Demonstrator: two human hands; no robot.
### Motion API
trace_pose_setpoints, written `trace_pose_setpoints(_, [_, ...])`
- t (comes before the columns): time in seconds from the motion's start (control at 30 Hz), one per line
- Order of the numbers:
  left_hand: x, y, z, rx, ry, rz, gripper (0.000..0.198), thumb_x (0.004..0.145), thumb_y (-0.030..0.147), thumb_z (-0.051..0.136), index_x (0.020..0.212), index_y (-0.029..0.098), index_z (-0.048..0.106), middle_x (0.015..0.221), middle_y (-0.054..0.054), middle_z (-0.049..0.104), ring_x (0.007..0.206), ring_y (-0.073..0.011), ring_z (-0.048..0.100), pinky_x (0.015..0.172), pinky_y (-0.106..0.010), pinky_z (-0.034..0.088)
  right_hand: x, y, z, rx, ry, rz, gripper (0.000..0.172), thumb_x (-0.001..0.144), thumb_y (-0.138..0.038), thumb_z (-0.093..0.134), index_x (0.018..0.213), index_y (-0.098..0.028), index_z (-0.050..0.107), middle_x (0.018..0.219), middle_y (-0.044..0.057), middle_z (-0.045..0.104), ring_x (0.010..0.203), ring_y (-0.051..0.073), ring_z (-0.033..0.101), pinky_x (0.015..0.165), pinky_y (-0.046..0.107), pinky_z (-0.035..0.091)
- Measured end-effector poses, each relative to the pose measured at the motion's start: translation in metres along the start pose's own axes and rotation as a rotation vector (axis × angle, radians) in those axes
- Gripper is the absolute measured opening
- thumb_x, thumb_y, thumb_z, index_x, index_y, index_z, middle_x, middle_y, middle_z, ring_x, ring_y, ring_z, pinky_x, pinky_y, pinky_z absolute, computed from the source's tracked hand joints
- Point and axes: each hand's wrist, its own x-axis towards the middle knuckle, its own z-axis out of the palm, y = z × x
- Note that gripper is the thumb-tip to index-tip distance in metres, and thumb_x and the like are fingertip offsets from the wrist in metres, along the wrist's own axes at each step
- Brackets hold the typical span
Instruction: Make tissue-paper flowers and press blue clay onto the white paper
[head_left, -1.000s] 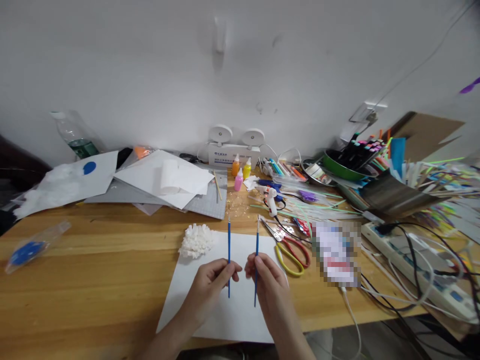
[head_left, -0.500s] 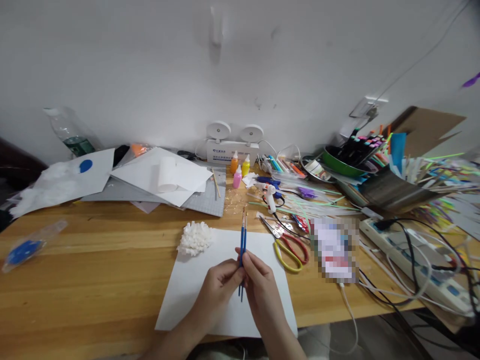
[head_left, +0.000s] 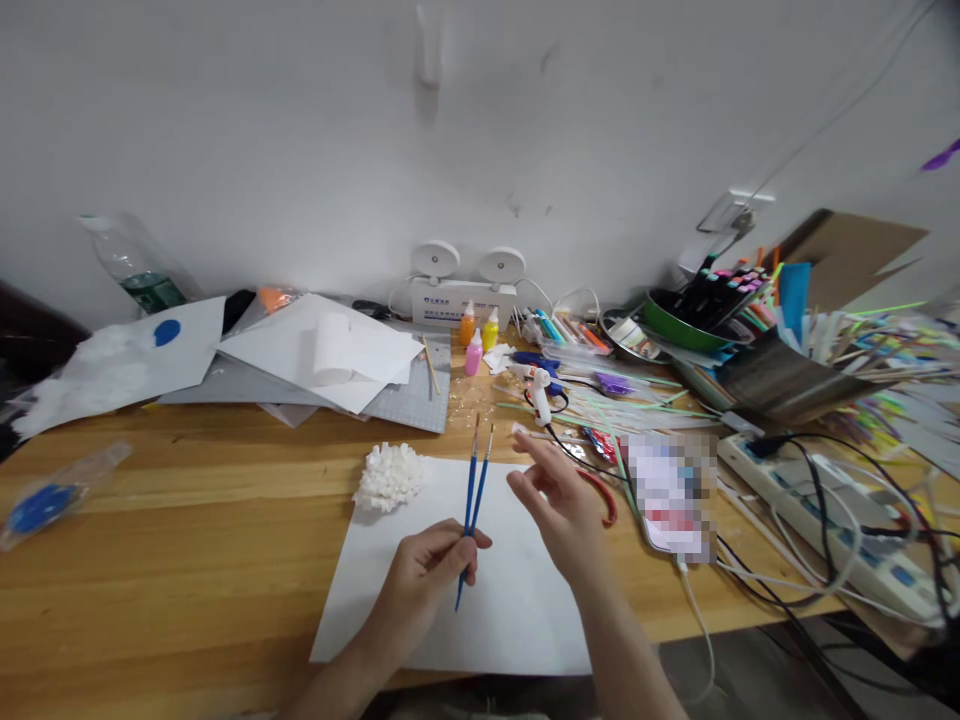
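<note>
Two blue brushes [head_left: 470,492] are in the left hand [head_left: 429,572], as I see through the head camera from my distant place. The grip of this hand is narrow: thumb and fingers pinch both handles, which form a thin V, with the tips pointing away from the person. I see them above the white paper [head_left: 517,625] on the wooden table [head_left: 187,520]. Near them is the right hand [head_left: 568,515]; its grip is wide, thumb and fingers parted. It partly hides the scissors [head_left: 606,497], so I see mainly a red handle. At the paper's far left corner sits a white frilly clump [head_left: 388,477]. Farther back I observe a glue gun [head_left: 537,395] and three small bottles: orange [head_left: 467,328], yellow [head_left: 490,333] and pink [head_left: 473,357]
</note>
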Motion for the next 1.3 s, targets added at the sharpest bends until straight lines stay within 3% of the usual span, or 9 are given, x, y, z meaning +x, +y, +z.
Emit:
trace_pose_setpoints(0.1, [-0.002,0.002,-0.001,0.006,-0.011,0.001,0.034,0.079,0.034,0.048,0.052,0.015,0.056,0.077,-0.006,0.061,0.082,-0.0168,0.053,0.073,-0.024,0.037,0.014,-0.005,0.003,0.017,-0.179,0.067,0.026,0.074,-0.035,0.058,0.094,-0.019,0.065,0.076,0.003,0.060,0.049,0.009,0.043,0.047,0.023,0.037])
trace_pose_setpoints(0.17, [-0.004,0.003,-0.002,0.008,-0.006,-0.011,0.034,0.078,0.035,0.048,0.052,0.015,0.057,0.076,-0.007,0.061,0.078,-0.0167,0.053,0.071,-0.024,0.038,0.020,-0.006,0.005,0.050,-0.199,0.116,0.022,0.073,-0.036,0.059,0.077,-0.016,0.067,0.058,0.000,0.056,0.044,0.008,0.039,0.040,0.021,0.031])
trace_pose_setpoints(0.33, [-0.007,0.005,-0.006,-0.009,0.027,-0.057,0.035,0.077,0.038,0.050,0.052,0.015,0.058,0.074,-0.006,0.060,0.072,-0.0159,0.052,0.066,-0.025,0.038,0.033,0.000,-0.011,0.094,-0.052,0.163,0.023,0.068,-0.036,0.063,0.069,-0.014,0.066,0.048,-0.002,0.049,0.040,0.007,0.034,0.038,0.021,0.022])
trace_pose_setpoints(0.53, [-0.009,-0.005,-0.016,-0.041,0.027,-0.066,0.029,0.078,0.036,0.050,0.063,0.015,0.063,0.063,-0.002,0.055,0.067,-0.0138,0.050,0.066,-0.024,0.036,0.066,0.012,-0.069,-0.040,0.198,0.210,0.030,0.062,-0.040,0.067,0.074,-0.013,0.068,0.040,-0.005,0.041,0.039,0.007,0.031,0.038,0.021,0.020])
trace_pose_setpoints(0.7, [-0.012,-0.013,-0.026,-0.016,0.034,-0.063,0.032,0.079,0.036,0.050,0.056,0.015,0.059,0.064,-0.002,0.054,0.067,-0.0129,0.049,0.067,-0.023,0.035,0.076,-0.001,-0.108,-0.197,0.394,0.171,0.033,0.056,-0.038,0.072,0.075,-0.011,0.069,0.040,-0.004,0.042,0.038,0.007,0.030,0.037,0.023,0.019])
trace_pose_setpoints(0.9, [-0.011,-0.016,-0.027,0.025,0.043,-0.090,0.032,0.078,0.038,0.050,0.057,0.016,0.059,0.066,-0.002,0.054,0.070,-0.0142,0.049,0.068,-0.024,0.034,0.055,-0.024,-0.133,-0.247,0.376,0.089,0.031,0.058,-0.041,0.071,0.075,-0.015,0.069,0.039,-0.002,0.042,0.037,0.008,0.032,0.036,0.024,0.019])
trace_pose_setpoints(1.1, [-0.006,-0.017,-0.026,0.051,0.040,-0.105,0.033,0.077,0.041,0.050,0.057,0.016,0.060,0.064,-0.002,0.053,0.067,-0.0142,0.047,0.065,-0.024,0.034,0.042,-0.010,-0.156,-0.241,0.104,0.130,0.031,0.057,-0.046,0.070,0.073,-0.019,0.071,0.049,0.002,0.053,0.041,0.011,0.040,0.039,0.026,0.028])
trace_pose_setpoints(1.17, [-0.005,-0.018,-0.026,0.053,0.046,-0.112,0.032,0.075,0.042,0.051,0.060,0.016,0.061,0.063,-0.001,0.052,0.066,-0.0142,0.047,0.065,-0.024,0.034,0.046,-0.003,-0.167,-0.273,0.149,0.152,0.035,0.052,-0.046,0.073,0.072,-0.018,0.071,0.047,0.002,0.052,0.042,0.012,0.040,0.040,0.026,0.029])
trace_pose_setpoints(1.3, [-0.004,-0.022,-0.026,0.050,0.049,-0.134,0.029,0.074,0.043,0.052,0.070,0.017,0.065,0.060,0.000,0.049,0.064,-0.0140,0.046,0.063,-0.023,0.035,0.075,0.002,-0.189,-0.455,0.370,0.162,0.044,0.045,-0.048,0.074,0.071,-0.014,0.071,0.048,0.003,0.055,0.042,0.011,0.040,0.040,0.026,0.028])
